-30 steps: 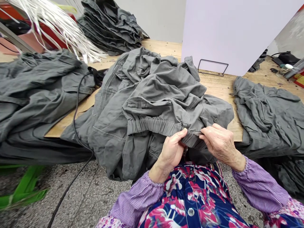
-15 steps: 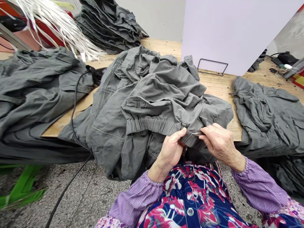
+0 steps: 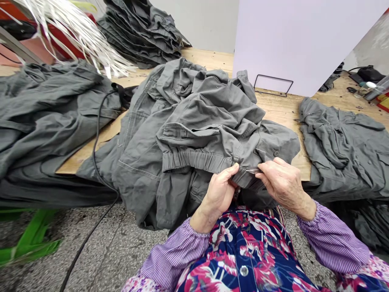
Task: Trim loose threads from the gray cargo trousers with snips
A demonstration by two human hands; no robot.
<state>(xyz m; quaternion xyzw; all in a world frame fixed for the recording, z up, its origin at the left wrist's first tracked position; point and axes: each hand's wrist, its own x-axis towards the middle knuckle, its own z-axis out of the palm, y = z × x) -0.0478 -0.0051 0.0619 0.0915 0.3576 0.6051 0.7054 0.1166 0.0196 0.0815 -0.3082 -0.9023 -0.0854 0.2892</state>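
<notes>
Grey trousers (image 3: 209,117) with a gathered elastic waistband lie bunched at the table's front edge. My left hand (image 3: 220,192) is closed on the waistband, with the thumb on top and the other fingers underneath, partly hidden. Close by on the right, my right hand (image 3: 282,184) pinches a small, thin, pointed metal tool (image 3: 252,170). Its tip points left and lies against the waistband cloth. Most of the tool is covered by my fingers, so its exact kind does not show. A button shows on the cloth just above my right hand.
More grey garments lie left (image 3: 51,105) and right (image 3: 346,142), with a folded stack (image 3: 139,36) at the back. White strips (image 3: 73,32) hang at upper left. A black cable (image 3: 96,150) runs down past the table edge. A pale board (image 3: 291,40) stands behind a wire frame (image 3: 273,94).
The whole view has shifted very slightly. Both hands keep their hold on the waistband and the metal tool, and the trousers lie as before.
</notes>
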